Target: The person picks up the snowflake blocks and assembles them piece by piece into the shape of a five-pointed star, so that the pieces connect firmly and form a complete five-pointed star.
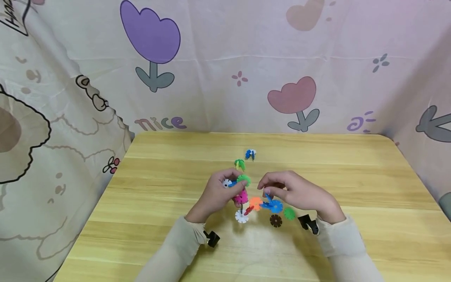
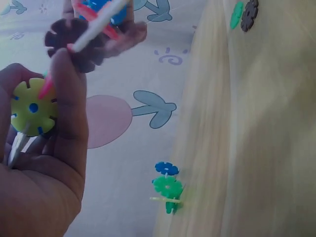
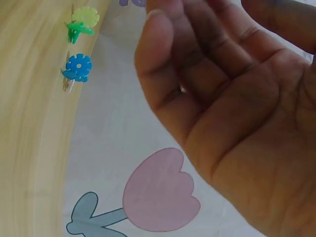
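Note:
My left hand [image 1: 220,192] grips a cluster of joined notched plastic discs. A green disc [image 1: 243,180], a pink disc [image 1: 241,196] and a white disc [image 1: 241,216] show around its fingers in the head view. From there the cluster reaches right through an orange disc [image 1: 256,203] to a blue disc [image 1: 276,206]. The left wrist view shows a yellow disc [image 2: 33,111] inside the grip and a dark brown disc [image 2: 61,39] at the thumb. Above the blue disc, my right hand [image 1: 296,190] hovers with bent, loose fingers; nothing shows in its palm [image 3: 247,133].
A loose brown disc [image 1: 276,221] and a light green disc [image 1: 289,213] lie on the wooden table [image 1: 158,203] near my right wrist. Farther back stand a small green and yellow build [image 1: 240,164] and a blue and white one [image 1: 251,154]. A printed cloth [image 1: 211,90] hangs behind.

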